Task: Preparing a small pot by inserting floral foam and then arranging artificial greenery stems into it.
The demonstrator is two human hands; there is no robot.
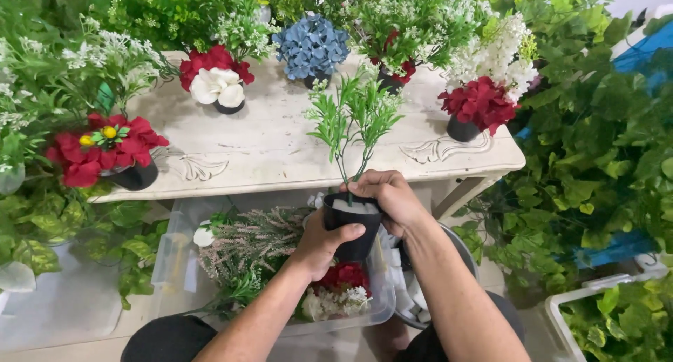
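Hands first: your left hand (324,241) is wrapped around the side of a small black pot (352,229), thumb across its front wall, holding it up in the air just below the front edge of the worktop (280,148). Your right hand (388,197) is closed over the pot's far rim, fingers pinched on the stem of a green leafy sprig (352,116) that stands upright in the white filling at the pot's mouth. Directly beneath the pot sits a clear plastic bin (172,253) on the floor, holding loose stock: pale pink feathery sprays (256,239), a red bloom (345,276) and a cluster of small white flowers (336,302). Just right of the bin, half hidden by your right forearm, a round grey container (463,253) holds white chunks. On the whitewashed worktop with its carved scrollwork stand finished pots: red flowers with yellow centres (105,148) at the left edge, a red and white arrangement (216,81) behind, a blue hydrangea (310,48) at centre back, a green and red mix (399,36) beside it, and a red and white cluster (484,88) at the right. Green foliage (596,144) banks both sides, and a white crate of leaves (617,316) sits at lower right.
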